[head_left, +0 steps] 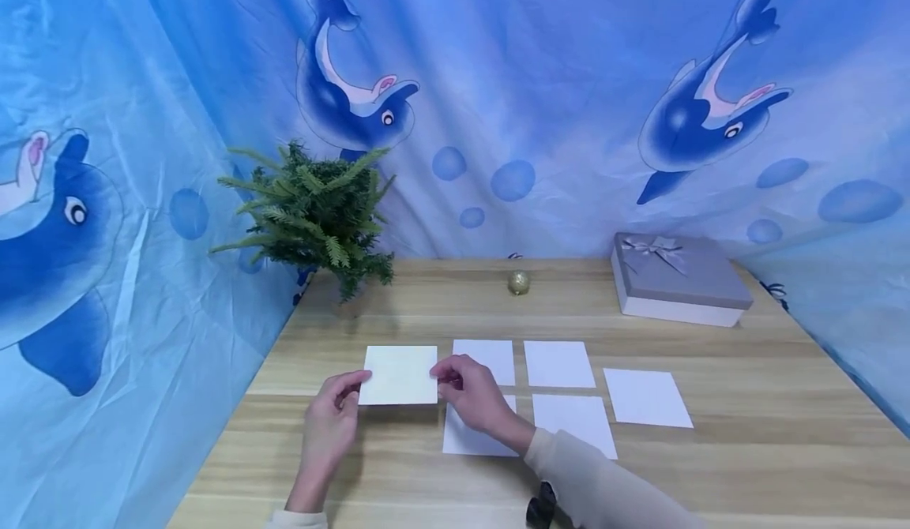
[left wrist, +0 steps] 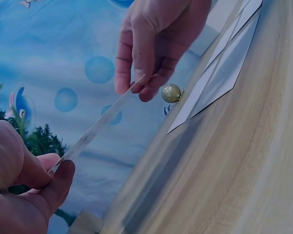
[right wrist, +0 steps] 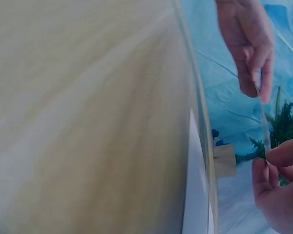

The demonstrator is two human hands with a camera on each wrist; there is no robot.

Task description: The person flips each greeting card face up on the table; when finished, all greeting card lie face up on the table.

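Even bright light; wrist views blurred, perhaps defocused.

The wooden table (head_left: 746,450) bears paper squares (head_left: 558,363), gift box (head_left: 678,279), gold ball (head_left: 518,282), plant (head_left: 316,217).

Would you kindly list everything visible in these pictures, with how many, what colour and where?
held paper square: one, white, lifted above the table's left front, pinched at both side edges
paper squares on the table: five, white, lying flat right of the held one, in two rows
table: one, light wood
glitter ball: one, gold, back middle of the table
gift box: one, grey lid with a bow, white base, back right
fern plant: one, green, back left corner
dolphin cloth: blue, hung behind and along both sides
left hand: pinches the held square's left edge
right hand: fingers pinch its right edge
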